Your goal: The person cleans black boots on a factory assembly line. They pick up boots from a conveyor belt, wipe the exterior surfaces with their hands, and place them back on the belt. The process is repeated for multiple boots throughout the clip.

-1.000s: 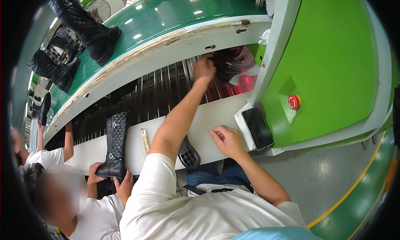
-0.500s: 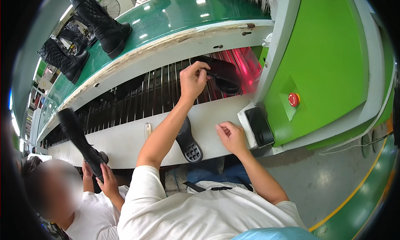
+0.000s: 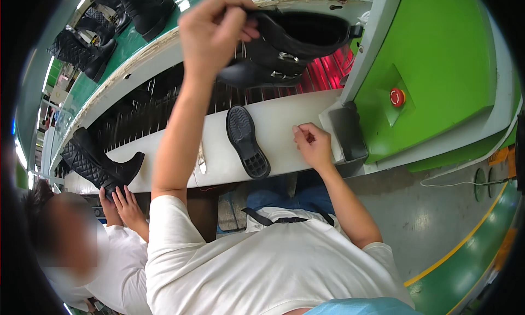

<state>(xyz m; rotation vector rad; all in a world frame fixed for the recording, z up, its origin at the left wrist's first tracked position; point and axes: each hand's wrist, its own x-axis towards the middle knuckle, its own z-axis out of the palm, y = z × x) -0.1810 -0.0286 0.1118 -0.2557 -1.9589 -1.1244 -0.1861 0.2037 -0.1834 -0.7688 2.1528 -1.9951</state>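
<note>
Pinched the black boot (image 3: 262,71) by its rim in the left hand (image 3: 212,37), with the right hand (image 3: 315,145) slackly half-curled above the white ledge (image 3: 287,108). Had bare ledge between right hand and black sole (image 3: 247,143). Held the boot just right of the grip, over the rollers (image 3: 328,74), tab near the pale post (image 3: 375,41).

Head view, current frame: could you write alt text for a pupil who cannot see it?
A person's left hand grips a black buckled boot over red-lit metal bars, while the right hand, loosely curled, is above a white ledge. A black sole lies tread-up on the ledge, left of that hand; farther left, a co-worker handles a quilted black boot.
</note>
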